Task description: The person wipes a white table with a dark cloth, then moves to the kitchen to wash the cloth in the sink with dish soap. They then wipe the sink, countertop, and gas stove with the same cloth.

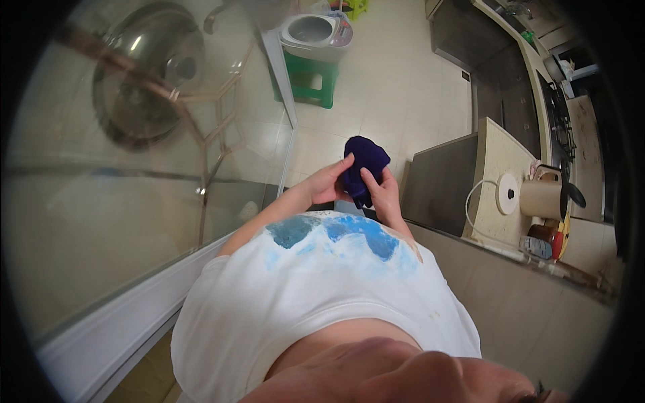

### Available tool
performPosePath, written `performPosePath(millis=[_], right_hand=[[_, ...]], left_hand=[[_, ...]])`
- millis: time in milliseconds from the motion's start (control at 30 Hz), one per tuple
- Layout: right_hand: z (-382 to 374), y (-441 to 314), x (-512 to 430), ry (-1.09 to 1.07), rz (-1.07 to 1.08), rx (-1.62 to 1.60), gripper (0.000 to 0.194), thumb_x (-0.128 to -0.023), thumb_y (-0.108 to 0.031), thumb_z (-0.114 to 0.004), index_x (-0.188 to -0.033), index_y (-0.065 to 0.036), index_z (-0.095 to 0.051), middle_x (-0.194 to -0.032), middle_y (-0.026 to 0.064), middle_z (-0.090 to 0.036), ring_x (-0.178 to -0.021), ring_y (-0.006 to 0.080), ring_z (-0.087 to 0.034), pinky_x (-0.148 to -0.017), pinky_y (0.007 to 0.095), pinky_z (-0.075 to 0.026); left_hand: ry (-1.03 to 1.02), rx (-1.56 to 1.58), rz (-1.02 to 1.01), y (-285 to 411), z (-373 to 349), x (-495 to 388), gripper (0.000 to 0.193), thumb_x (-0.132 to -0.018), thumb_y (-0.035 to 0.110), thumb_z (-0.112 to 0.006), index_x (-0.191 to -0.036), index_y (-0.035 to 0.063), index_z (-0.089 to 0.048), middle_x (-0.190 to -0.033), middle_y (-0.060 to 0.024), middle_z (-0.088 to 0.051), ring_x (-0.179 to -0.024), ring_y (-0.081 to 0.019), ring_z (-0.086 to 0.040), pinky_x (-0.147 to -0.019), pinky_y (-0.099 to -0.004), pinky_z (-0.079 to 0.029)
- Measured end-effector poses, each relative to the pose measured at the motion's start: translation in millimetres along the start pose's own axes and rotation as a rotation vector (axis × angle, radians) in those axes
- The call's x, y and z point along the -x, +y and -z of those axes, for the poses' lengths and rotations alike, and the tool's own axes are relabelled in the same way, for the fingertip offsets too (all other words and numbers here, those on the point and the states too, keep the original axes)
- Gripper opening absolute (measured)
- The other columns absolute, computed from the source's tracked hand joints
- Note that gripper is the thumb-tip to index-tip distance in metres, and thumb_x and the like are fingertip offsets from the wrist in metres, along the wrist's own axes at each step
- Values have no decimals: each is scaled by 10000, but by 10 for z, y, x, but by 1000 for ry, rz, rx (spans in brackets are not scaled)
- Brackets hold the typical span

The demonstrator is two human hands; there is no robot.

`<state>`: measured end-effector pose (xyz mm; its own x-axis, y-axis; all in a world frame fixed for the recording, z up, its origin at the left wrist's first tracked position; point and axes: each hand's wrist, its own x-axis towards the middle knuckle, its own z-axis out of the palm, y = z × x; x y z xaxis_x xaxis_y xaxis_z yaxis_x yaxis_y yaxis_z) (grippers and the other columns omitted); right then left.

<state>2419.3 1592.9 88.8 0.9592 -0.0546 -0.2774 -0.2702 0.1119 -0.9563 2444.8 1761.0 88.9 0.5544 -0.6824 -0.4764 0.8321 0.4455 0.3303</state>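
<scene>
A dark purple cloth (367, 157), folded into a bundle, is held between both hands in front of my body. My left hand (330, 180) grips its left side, the thumb lying on the upper face of the fabric. On the opposite side my right hand (382, 190) pinches the cloth, thumb in front and fingers behind the right edge. Loose ends of the cloth hang down between the two hands, and the lower fingers of my left hand are partly hidden.
A glass door with a metal frame (284, 75) stands at the left. Ahead, a rice cooker (315, 38) rests on a green plastic stool (322, 80). At the right, a counter (486, 201) carries an electric kettle (541, 198), a white lid (508, 194) and jars; a gas stove (557, 121) lies beyond.
</scene>
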Motion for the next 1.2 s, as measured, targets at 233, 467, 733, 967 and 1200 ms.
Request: performPosePath(millis=[233,467,733,967,1200], right_hand=[[243,-161,-1479,-382,183,423,573,-851,-176,-736,-1302,58,-472,-1116,214,-656,-1046,308,-649,-847,363,-529],[834,-408,-2593,-416,140,546,511,-880,-191,-715,-1320,-7,-530,-1185,157,-647,-1036,243,-647,-796,339,-542],[1359,-673,-3454,-336,-306,327,336,-946,-213,-658,-1238,-56,-603,-1063,36,-662,-940,124,-629,-736,256,-513],[1881,-612,-4238,-39,-367,368,360,-949,-225,-672,-1230,-15,-593,-1064,70,-664,-965,143,-619,-832,280,-491],[2030,-749,-4773,12,-491,461,365,-963,-233,-653,-1222,16,-590,-1078,107,-667,-975,165,-618,-875,318,-493]], left_hand=[[160,-208,-300,864,59,-979,440,-960,264,-623,-1333,60,-505,-1230,-109,-610,-1108,-221,-626,-886,-361,-559],[401,108,-430,1361,672,-1918,350,-920,162,-637,-1228,9,-574,-1105,-140,-669,-985,-258,-677,-849,-398,-574],[942,166,-884,2790,1907,-2383,440,-822,-81,-601,-1241,45,-552,-1077,-114,-653,-950,-277,-663,-758,-418,-595],[1687,-919,-959,4346,2796,-3277,458,-760,54,-735,-1182,12,-564,-1173,-212,-592,-1079,-397,-579,-937,-447,-474],[1669,-1206,-729,4047,2659,-3774,476,-723,-3,-696,-1174,31,-548,-1186,-233,-509,-1115,-443,-482,-984,-500,-407]])
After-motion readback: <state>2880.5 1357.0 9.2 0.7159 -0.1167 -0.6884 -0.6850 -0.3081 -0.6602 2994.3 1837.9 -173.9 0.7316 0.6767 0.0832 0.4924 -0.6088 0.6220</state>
